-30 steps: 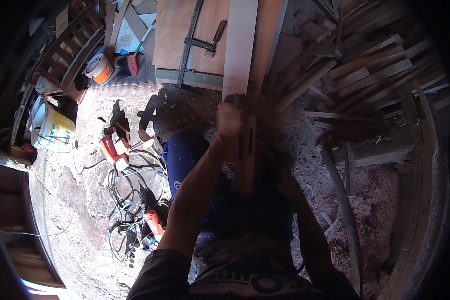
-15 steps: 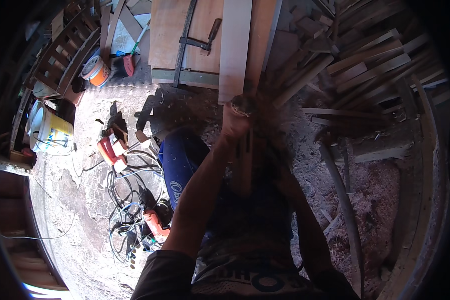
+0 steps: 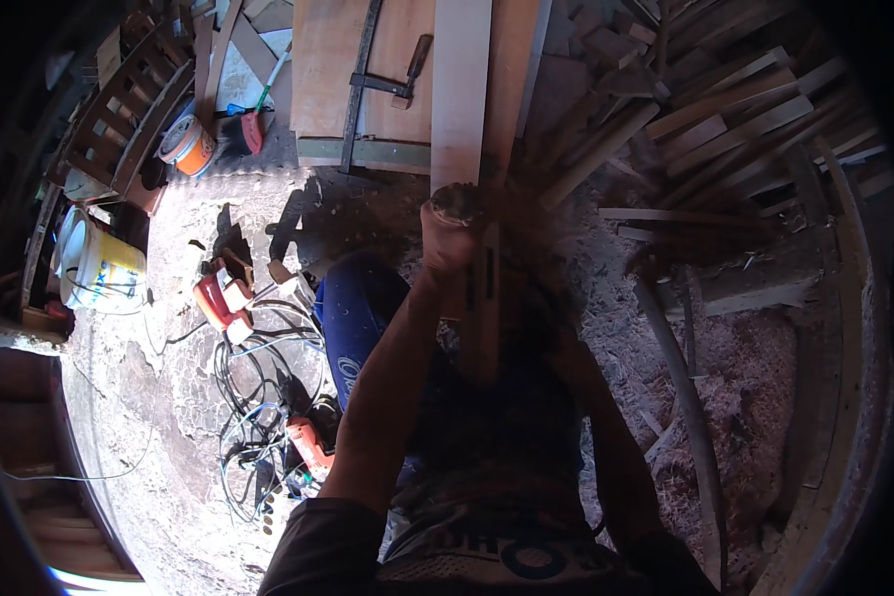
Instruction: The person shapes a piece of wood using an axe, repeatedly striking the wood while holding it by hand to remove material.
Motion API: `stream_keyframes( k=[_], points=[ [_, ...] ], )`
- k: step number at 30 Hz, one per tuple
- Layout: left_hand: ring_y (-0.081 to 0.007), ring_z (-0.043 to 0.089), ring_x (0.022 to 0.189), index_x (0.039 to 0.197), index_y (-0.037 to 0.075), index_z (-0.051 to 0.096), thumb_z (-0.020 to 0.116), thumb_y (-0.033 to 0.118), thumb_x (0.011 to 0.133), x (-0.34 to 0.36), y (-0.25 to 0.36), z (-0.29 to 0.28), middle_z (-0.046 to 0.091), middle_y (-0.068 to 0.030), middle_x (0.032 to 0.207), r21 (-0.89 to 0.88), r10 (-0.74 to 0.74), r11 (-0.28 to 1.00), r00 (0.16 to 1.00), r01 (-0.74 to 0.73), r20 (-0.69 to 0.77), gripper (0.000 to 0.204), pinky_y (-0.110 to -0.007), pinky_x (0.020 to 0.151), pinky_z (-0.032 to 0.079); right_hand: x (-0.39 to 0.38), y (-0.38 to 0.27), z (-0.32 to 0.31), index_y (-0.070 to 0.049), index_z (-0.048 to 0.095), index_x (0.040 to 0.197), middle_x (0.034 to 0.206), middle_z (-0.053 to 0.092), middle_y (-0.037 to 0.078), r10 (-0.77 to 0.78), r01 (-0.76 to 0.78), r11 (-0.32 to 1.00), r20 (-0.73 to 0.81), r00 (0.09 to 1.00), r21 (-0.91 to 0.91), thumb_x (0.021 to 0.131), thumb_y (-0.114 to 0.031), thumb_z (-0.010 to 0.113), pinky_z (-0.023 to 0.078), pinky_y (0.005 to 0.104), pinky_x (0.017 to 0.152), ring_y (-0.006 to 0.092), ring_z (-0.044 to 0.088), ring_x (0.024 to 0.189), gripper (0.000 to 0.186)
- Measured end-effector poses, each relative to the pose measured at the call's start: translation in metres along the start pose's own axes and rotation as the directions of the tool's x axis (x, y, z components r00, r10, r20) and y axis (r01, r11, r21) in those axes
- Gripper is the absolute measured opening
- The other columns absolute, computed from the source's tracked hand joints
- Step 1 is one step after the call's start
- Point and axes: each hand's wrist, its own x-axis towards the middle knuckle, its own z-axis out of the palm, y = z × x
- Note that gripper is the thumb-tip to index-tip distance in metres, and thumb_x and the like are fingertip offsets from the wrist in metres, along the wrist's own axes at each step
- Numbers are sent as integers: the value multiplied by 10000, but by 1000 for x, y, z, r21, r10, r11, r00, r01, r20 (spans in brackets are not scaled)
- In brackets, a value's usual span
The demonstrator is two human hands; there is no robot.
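Leftward went your left hand [image 3: 448, 244], grip clamped on a dark tool [image 3: 457, 202].
Slotted wood [image 3: 479, 346] lay between your hands, openings already showing; remaining work and your right hand's [image 3: 568, 355] grip couldn't be told.

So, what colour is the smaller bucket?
Orange; the smaller bucket shows best in the head view.

Open room is lying leftward over the sunlit cracked floor [image 3: 184, 397], between the white-and-yellow plastic bucket [image 3: 107, 268] and the looped black cables [image 3: 230, 375]. Those cables and the orange-red power drill [image 3: 309, 447] are crowding the nearer ground. The slotted brown wooden bar [image 3: 480, 338] is standing between the bare left hand [image 3: 447, 243] and shadowed right hand [image 3: 566, 358]. The long pale wooden board [image 3: 460, 89] is blocking ahead. Piled wooden offcuts [image 3: 740, 124] and 1 curved grey pole [image 3: 687, 407] are narrowing the right.
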Motion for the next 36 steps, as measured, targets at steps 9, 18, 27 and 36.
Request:
stream_keyframes(
  k=[9,18,27,36],
  points=[
    [-67,591,641,783,31,676,720,46,825,-1,-3,8,650,9,708,-100,5,995,999,-9,-41,63,-264,548,442,1,23,0,-30,358,1472,1319,578,235,-64,64,998,-41,997,3,787,-178,741,482,455,990,383,585,1188,798],
    [-69,605,702,847,20,687,730,38,827,-7,-10,6,680,5,794,-121,-109,987,993,103,-40,51,-264,600,468,-23,-81,-39,-54,402,1435,976,600,60,55,-1,850,-87,995,527,835,-105,721,510,256,518,102,576,610,682],
    [-82,625,779,885,1,691,722,34,836,-9,-13,8,694,-6,859,-122,-105,987,994,103,-13,67,-282,680,495,-35,-153,-75,-22,371,1441,1213,598,292,-401,426,904,-290,869,26,885,-165,689,538,445,824,444,645,1051,656],
    [-102,667,843,978,-15,692,733,68,806,-7,-14,9,738,-57,928,-163,-37,986,999,30,-40,196,-296,752,540,-39,-203,-88,-46,379,1443,1087,661,282,-514,487,857,-234,825,-166,901,-138,659,543,443,825,445,660,1021,618]
  ],
)
